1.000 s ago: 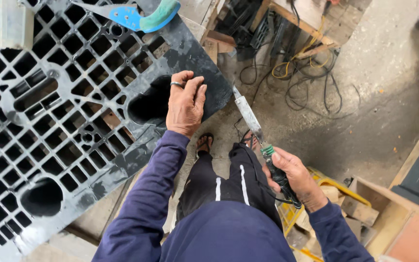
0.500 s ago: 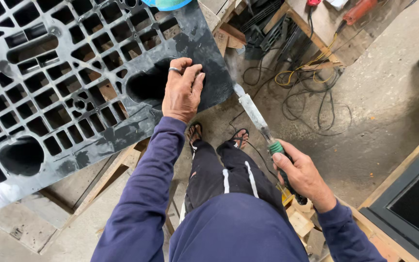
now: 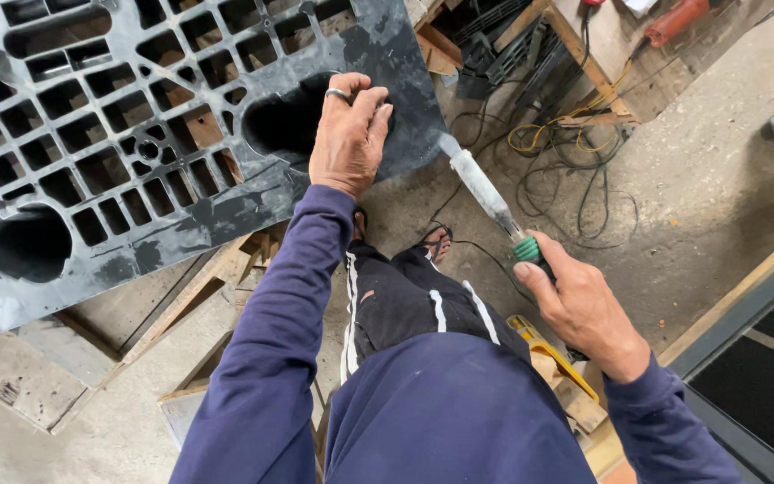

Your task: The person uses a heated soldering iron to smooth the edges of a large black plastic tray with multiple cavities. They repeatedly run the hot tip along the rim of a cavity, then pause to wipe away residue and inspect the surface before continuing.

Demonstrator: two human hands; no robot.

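— Firstly, what is hidden or cut off?

— Item one: black plastic pallet (image 3: pixel 136 170), a grid with large oval openings, filling the far left; its left and far edges run out of view. Item two: left hand (image 3: pixel 348 134), ring on one finger, resting flat on the pallet's right edge beside an oval opening, fingers together and bent over the rim; whether they truly clamp it cannot be told. Item three: right hand (image 3: pixel 580 309), near right, fingers closed round the handle of a tool (image 3: pixel 485 193). The handle is mostly covered by the hand; only a green collar shows. The pale, smeared shaft points far-left, its tip just beside the pallet's right corner; touching or not is hard to make out.

— And packages, labels, signs?

— No label is legible. Item four: tangled cables (image 3: pixel 566 152), black and yellow, on the concrete floor, far right of the tool. Item five: red-orange power tool (image 3: pixel 674 18), far right, cut by the top edge. Item six: wooden offcuts (image 3: pixel 217 269), under the pallet's near edge. Item seven: yellow object (image 3: pixel 553 354) under the right wrist, partly hidden, kind unclear.
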